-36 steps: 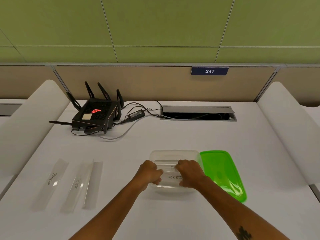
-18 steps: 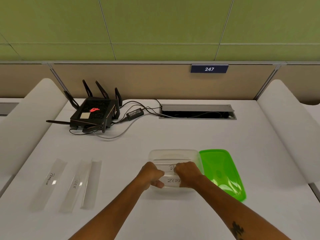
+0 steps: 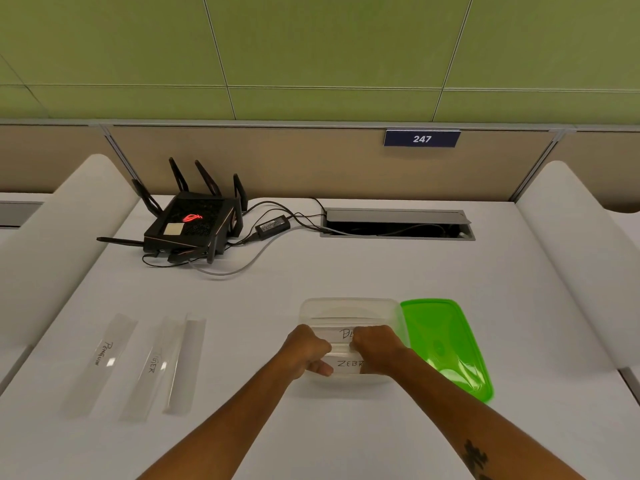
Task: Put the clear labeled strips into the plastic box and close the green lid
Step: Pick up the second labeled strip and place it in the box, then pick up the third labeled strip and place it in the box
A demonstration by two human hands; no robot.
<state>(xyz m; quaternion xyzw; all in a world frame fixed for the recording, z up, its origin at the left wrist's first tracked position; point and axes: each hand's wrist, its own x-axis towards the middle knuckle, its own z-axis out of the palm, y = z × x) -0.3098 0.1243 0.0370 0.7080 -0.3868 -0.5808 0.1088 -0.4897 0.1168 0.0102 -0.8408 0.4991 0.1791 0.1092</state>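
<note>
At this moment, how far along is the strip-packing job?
Partly done. A strip marked ZEBR... already lies in the plastic box. The left hand and right hand are setting another in. Three strips, including PENGUIN and TIGER, wait on the table. The green lid lies beside the box, still off.

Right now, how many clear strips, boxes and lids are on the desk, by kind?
Strips on the desk: 3
Strips in the box: at least 2, "ZEBR…" and "DE…"
Box: 1
Lid: 1
Total: at least 7
</note>
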